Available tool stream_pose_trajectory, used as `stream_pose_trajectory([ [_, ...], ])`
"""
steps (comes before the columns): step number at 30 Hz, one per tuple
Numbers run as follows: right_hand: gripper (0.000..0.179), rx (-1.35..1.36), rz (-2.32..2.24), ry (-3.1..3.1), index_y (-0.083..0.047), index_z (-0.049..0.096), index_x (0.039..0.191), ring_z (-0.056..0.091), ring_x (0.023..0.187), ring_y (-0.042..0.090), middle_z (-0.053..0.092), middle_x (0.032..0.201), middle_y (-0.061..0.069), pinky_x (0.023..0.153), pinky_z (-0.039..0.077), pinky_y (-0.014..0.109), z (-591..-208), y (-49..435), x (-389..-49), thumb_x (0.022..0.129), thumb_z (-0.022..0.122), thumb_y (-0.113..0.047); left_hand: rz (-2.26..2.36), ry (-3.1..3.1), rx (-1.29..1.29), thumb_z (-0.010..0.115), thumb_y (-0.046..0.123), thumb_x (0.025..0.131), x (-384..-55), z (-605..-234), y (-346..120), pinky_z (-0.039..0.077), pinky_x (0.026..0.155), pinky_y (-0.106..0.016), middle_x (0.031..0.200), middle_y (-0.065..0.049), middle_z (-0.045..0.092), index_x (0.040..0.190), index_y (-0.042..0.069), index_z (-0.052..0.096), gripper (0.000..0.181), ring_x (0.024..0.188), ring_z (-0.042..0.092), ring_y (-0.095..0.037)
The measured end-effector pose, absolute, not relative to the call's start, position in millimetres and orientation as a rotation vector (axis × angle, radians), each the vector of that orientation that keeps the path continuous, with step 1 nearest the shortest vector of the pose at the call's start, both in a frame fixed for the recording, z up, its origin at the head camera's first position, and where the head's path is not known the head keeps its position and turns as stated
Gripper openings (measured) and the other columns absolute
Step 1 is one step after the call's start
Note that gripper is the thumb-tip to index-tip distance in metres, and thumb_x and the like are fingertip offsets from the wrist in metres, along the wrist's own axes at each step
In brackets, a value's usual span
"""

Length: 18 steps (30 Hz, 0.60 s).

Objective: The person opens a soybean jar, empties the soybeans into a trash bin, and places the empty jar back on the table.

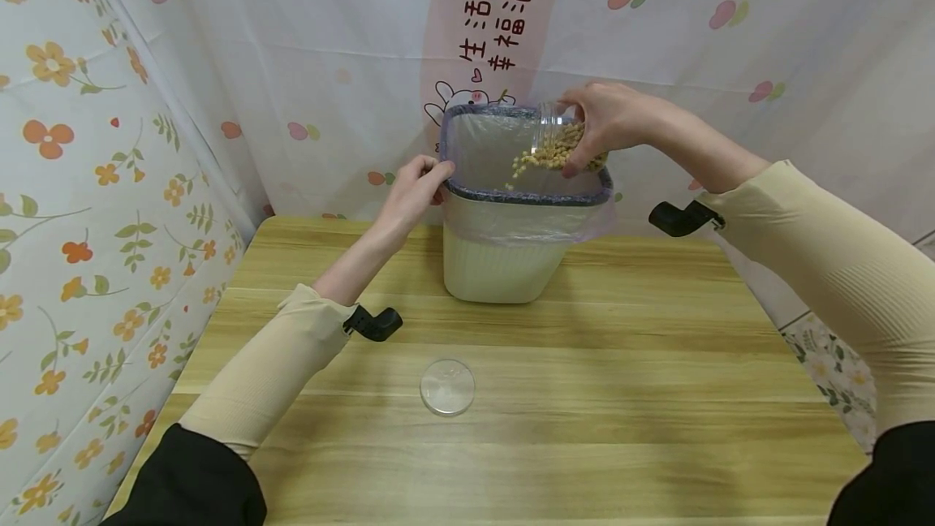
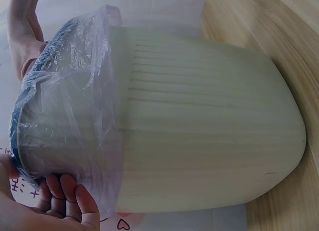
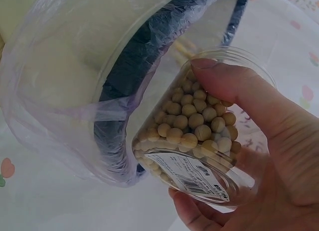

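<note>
A cream trash bin (image 1: 504, 266) with a dark rim and a clear plastic liner (image 2: 65, 101) stands upright at the back of the table. My left hand (image 1: 418, 191) grips the bin's rim at its left side, thumb on top and fingers curled beneath the edge. Over the opening, my right hand (image 1: 609, 122) holds a clear jar (image 3: 184, 126) tipped on its side, mouth toward the bin. Small round yellowish balls (image 3: 194, 116) partly fill the jar, and some fall from its mouth into the bin. A printed label shows on the jar's base.
A round clear lid (image 1: 447, 387) lies on the wooden table (image 1: 584, 404), in front of the bin. Behind the bin hangs a white curtain (image 1: 329, 39) with fruit prints and writing. A flowered curtain (image 1: 109, 209) borders the left side.
</note>
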State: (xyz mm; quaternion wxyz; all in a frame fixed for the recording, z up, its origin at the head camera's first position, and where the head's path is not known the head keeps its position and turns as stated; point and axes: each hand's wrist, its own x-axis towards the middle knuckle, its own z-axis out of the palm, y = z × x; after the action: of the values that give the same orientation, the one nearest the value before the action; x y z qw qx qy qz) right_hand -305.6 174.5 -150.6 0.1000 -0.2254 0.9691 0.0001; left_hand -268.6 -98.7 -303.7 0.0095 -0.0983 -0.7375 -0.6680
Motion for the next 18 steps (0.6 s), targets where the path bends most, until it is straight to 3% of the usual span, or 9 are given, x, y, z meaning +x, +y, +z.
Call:
stream_pose_trajectory([
  [18, 0.102, -0.672, 0.103, 2.865, 0.000, 0.037, 0.156, 0.050, 0.124, 0.041, 0.051, 0.138, 0.028, 0.097, 0.048, 0.056, -147.0, 169.8, -303.7, 0.075, 0.089, -0.036, -2.077, -2.309, -0.312, 0.054, 0.030, 0.104, -268.0, -303.6, -98.8, 0.049, 0.080, -0.025, 0.086, 0.000, 0.052, 0.100, 0.011, 0.053, 0.020, 0.081, 0.053, -0.013],
])
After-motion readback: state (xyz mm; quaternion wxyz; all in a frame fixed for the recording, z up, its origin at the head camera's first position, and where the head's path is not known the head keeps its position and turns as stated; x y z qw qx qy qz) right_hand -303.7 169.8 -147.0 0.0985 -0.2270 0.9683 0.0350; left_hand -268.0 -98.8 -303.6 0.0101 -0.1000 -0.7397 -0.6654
